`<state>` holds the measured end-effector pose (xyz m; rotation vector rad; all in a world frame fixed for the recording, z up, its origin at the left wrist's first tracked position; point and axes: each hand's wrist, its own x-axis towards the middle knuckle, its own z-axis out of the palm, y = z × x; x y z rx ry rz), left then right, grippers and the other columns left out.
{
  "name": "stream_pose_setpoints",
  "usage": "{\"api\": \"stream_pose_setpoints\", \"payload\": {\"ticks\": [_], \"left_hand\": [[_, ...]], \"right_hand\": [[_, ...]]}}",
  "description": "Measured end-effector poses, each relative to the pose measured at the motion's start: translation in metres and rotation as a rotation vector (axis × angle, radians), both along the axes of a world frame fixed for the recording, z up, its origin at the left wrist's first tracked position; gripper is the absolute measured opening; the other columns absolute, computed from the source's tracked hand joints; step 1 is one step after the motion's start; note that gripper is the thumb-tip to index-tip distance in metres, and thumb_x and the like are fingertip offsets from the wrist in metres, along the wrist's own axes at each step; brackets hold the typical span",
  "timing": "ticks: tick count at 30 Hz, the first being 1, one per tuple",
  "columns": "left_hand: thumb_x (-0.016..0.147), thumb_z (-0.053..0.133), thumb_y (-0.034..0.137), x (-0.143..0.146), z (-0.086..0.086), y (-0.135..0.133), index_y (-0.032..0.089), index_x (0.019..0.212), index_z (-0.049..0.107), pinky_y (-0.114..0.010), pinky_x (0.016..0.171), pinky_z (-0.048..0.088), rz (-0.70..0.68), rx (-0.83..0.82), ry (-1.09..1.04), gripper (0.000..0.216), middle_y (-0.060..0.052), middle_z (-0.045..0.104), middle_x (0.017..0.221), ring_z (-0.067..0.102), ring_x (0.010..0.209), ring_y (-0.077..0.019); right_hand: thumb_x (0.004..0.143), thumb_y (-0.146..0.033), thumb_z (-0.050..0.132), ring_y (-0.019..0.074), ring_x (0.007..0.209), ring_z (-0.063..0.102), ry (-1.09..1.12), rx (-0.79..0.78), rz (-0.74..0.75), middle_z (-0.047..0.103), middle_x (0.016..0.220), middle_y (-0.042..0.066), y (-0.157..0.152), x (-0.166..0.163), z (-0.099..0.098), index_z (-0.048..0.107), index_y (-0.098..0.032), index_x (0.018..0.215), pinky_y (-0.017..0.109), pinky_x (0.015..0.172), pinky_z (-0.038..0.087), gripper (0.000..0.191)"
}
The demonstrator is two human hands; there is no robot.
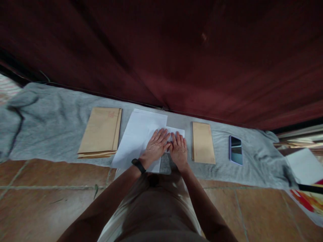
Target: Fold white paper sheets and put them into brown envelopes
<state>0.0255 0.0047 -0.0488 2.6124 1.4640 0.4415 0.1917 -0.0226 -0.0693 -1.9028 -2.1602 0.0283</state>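
My left hand lies flat with fingers stretched out on a small folded white paper, which rests at the right edge of a stack of white sheets. A black band circles my left wrist. Beside it, my right hand presses flat on the same folded paper, fingers together and extended. Both hands touch at the thumbs. Neither hand grips anything.
A grey cloth covers the floor under everything. A stack of brown envelopes lies to the left, a single narrow brown envelope to the right, then a phone. A dark red curtain hangs behind. Tiled floor lies nearer me.
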Motion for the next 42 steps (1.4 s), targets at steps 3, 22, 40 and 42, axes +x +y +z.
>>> {"api": "stream_pose_setpoints", "payload": {"ticks": [3,22,40,42], "left_hand": [[0.105,0.038,0.045,0.007,-0.004,-0.003,0.02,0.158,0.039,-0.049,0.13,0.018,-0.071,-0.014,-0.002,0.058,-0.007,0.036,0.166,0.027,0.156,-0.0245],[0.104,0.043,0.044,-0.031,-0.003,-0.013,0.027,0.155,0.045,-0.049,0.128,0.021,-0.086,-0.003,0.02,0.053,-0.004,0.037,0.166,0.031,0.154,-0.0248],[0.105,0.041,0.042,-0.033,-0.006,-0.009,0.027,0.154,0.046,-0.051,0.127,0.025,-0.099,0.054,0.039,0.051,-0.007,0.04,0.164,0.032,0.154,-0.0254],[0.105,0.04,0.041,-0.034,-0.006,-0.008,0.028,0.154,0.046,-0.051,0.127,0.025,-0.105,0.065,0.042,0.051,-0.006,0.041,0.163,0.032,0.154,-0.0246]], "right_hand": [[0.108,-0.031,0.036,0.0284,0.155,0.026,-0.017,-0.013,0.003,0.027,0.168,0.013,0.0,0.001,0.0,0.037,-0.018,0.159,0.05,0.125,0.021,0.053],[0.11,-0.042,0.029,0.0315,0.151,0.034,-0.011,0.057,0.031,0.035,0.165,0.015,0.0,0.004,-0.001,0.035,-0.019,0.16,0.054,0.121,0.029,0.056],[0.107,-0.034,0.038,0.0298,0.153,0.032,0.05,0.062,-0.046,0.032,0.165,0.019,-0.025,0.007,-0.003,0.034,-0.012,0.16,0.053,0.122,0.029,0.057],[0.107,-0.033,0.039,0.0294,0.153,0.032,0.067,0.068,-0.049,0.033,0.165,0.02,-0.024,0.006,-0.001,0.035,-0.011,0.159,0.053,0.122,0.03,0.057]]}}
